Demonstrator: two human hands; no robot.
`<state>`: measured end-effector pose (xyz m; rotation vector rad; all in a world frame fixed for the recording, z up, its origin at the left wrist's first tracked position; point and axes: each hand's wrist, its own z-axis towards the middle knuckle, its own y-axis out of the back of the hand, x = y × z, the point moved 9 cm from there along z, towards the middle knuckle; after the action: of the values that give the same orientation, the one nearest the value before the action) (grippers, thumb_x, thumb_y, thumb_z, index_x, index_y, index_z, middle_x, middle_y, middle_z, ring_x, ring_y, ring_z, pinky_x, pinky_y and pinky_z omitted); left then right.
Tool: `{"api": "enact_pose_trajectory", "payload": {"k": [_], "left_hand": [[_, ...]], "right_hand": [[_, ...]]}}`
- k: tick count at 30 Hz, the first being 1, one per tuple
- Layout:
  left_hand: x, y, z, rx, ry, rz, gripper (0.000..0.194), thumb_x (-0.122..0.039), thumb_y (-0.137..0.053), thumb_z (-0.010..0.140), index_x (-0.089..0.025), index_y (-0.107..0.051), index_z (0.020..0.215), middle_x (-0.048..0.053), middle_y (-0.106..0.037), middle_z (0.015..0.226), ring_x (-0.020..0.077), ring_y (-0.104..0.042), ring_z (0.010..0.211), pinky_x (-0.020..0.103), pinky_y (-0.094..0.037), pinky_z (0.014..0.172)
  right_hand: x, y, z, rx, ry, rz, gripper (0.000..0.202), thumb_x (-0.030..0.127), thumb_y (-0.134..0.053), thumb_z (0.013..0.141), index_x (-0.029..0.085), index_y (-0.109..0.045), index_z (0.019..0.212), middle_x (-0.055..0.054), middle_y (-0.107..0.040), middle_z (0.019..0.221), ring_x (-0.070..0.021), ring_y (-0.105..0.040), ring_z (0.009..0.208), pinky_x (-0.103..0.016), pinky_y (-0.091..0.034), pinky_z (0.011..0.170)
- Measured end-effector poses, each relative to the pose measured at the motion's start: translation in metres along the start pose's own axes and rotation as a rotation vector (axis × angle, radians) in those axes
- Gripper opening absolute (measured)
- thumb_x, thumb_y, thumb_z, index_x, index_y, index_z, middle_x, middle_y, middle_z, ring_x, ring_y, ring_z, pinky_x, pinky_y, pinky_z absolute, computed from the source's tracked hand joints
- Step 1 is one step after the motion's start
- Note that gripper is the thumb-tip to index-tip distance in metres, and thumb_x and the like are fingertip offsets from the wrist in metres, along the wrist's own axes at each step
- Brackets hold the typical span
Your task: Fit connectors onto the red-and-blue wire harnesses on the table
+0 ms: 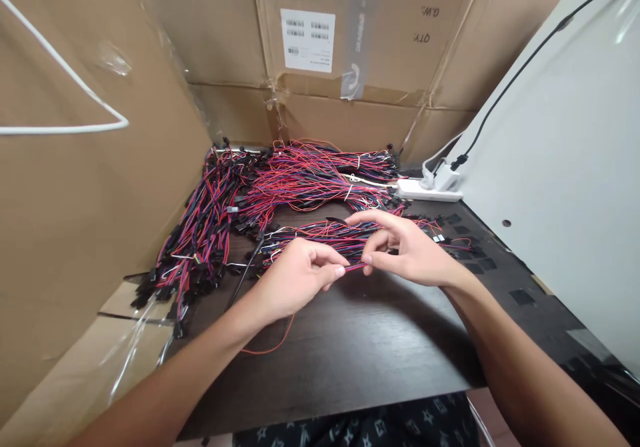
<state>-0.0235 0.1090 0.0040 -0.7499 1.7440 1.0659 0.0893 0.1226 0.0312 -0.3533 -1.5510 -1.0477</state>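
Observation:
Between my two hands a short stretch of red and purple wires (355, 267) is drawn level above the near part of the table. My left hand (300, 274) pinches these wires between thumb and fingertips. My right hand (403, 250) grips them a little further right with thumb and a finger, its index finger raised and reaching left. A thin black strip (337, 220) shows at that index fingertip; whether it is stuck there I cannot tell. Just behind my hands lies a bundle of red, blue and black wires (300, 235). An orange wire (280, 347) curls below my left wrist.
Tied wire bundles (310, 177) lie at the back, and a loose heap with black connectors (200, 234) lies at left. A white power strip (430, 190) sits back right. Black square pieces (522, 297) dot the right side. Cardboard (215, 40) and a white panel (565, 114) enclose the table.

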Motion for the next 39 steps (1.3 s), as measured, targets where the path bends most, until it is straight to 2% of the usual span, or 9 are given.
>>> {"api": "enact_pose_trajectory", "payload": {"k": [8, 11, 15, 22, 25, 28, 34, 36, 39], "left_hand": [[-0.022, 0.000, -0.006, -0.113, -0.317, 0.551, 0.028, -0.013, -0.044, 0.090, -0.015, -0.068, 0.076, 0.002, -0.065, 0.071, 0.0145, -0.054, 0.065, 0.026, -0.036, 0.064], [-0.025, -0.001, -0.009, -0.124, -0.349, 0.631, 0.030, -0.013, -0.040, 0.092, -0.014, -0.064, 0.074, 0.004, -0.064, 0.074, 0.0163, -0.056, 0.070, 0.027, -0.036, 0.068], [-0.026, 0.005, -0.010, -0.152, -0.311, 0.594, 0.024, -0.014, -0.047, 0.089, -0.016, -0.063, 0.072, 0.002, -0.065, 0.072, 0.0154, -0.056, 0.067, 0.027, -0.037, 0.067], [-0.024, -0.002, -0.009, -0.105, -0.412, 0.656, 0.026, -0.012, -0.042, 0.090, -0.015, -0.064, 0.077, 0.005, -0.067, 0.079, 0.0177, -0.060, 0.074, 0.028, -0.040, 0.072], [-0.022, -0.003, -0.008, -0.092, -0.438, 0.626, 0.027, -0.010, -0.042, 0.090, -0.015, -0.065, 0.078, 0.005, -0.068, 0.083, 0.0178, -0.062, 0.077, 0.028, -0.042, 0.074], [-0.023, 0.003, -0.007, -0.145, -0.441, 0.528, 0.025, -0.010, -0.047, 0.087, -0.017, -0.068, 0.076, 0.001, -0.069, 0.077, 0.0163, -0.062, 0.073, 0.027, -0.043, 0.073], [-0.008, 0.013, 0.002, -0.169, -0.210, 0.111, 0.014, -0.010, -0.059, 0.075, -0.014, -0.070, 0.068, -0.001, -0.068, 0.066, 0.0129, -0.059, 0.061, 0.021, -0.045, 0.059], [-0.008, 0.013, 0.002, -0.175, -0.204, 0.119, 0.014, -0.010, -0.059, 0.075, -0.014, -0.070, 0.067, -0.001, -0.068, 0.065, 0.0122, -0.058, 0.060, 0.020, -0.044, 0.059], [-0.013, 0.012, 0.000, -0.176, -0.289, 0.227, 0.017, -0.011, -0.058, 0.079, -0.015, -0.071, 0.069, -0.002, -0.068, 0.064, 0.0115, -0.058, 0.058, 0.021, -0.041, 0.057]], "right_hand": [[0.001, -0.008, 0.004, 0.031, 0.057, -0.080, 0.048, 0.011, -0.050, 0.082, 0.016, -0.044, 0.129, 0.000, -0.066, 0.071, -0.0158, -0.064, 0.068, -0.027, -0.046, 0.064], [0.002, -0.013, 0.005, 0.057, 0.101, -0.062, 0.046, 0.011, -0.048, 0.085, 0.015, -0.042, 0.131, -0.001, -0.065, 0.073, -0.0160, -0.064, 0.071, -0.029, -0.047, 0.069], [0.002, -0.014, 0.005, 0.064, 0.113, -0.055, 0.046, 0.012, -0.048, 0.087, 0.015, -0.040, 0.132, -0.001, -0.066, 0.075, -0.0164, -0.065, 0.073, -0.030, -0.048, 0.071], [0.006, -0.022, 0.003, 0.058, 0.151, -0.153, 0.058, 0.003, -0.045, 0.083, 0.017, -0.036, 0.138, 0.000, -0.067, 0.078, -0.0152, -0.065, 0.078, -0.033, -0.048, 0.084], [0.007, -0.028, 0.005, 0.022, 0.157, -0.093, 0.058, 0.001, -0.040, 0.080, 0.016, -0.038, 0.136, 0.001, -0.063, 0.074, -0.0138, -0.062, 0.071, -0.030, -0.049, 0.075], [0.005, -0.029, 0.007, -0.026, 0.147, -0.029, 0.058, 0.002, -0.039, 0.077, 0.017, -0.040, 0.133, 0.003, -0.059, 0.068, -0.0129, -0.058, 0.063, -0.027, -0.047, 0.064], [-0.002, -0.025, 0.008, -0.076, 0.090, 0.120, 0.057, 0.004, -0.043, 0.075, 0.017, -0.039, 0.130, 0.004, -0.058, 0.065, -0.0109, -0.054, 0.058, -0.022, -0.041, 0.055], [-0.003, -0.025, 0.008, -0.076, 0.085, 0.125, 0.056, 0.004, -0.043, 0.075, 0.017, -0.039, 0.129, 0.004, -0.058, 0.064, -0.0108, -0.054, 0.058, -0.022, -0.041, 0.055], [-0.005, -0.024, 0.008, -0.076, 0.078, 0.102, 0.057, 0.003, -0.043, 0.075, 0.017, -0.038, 0.129, 0.004, -0.058, 0.063, -0.0113, -0.055, 0.060, -0.023, -0.042, 0.057]]}}
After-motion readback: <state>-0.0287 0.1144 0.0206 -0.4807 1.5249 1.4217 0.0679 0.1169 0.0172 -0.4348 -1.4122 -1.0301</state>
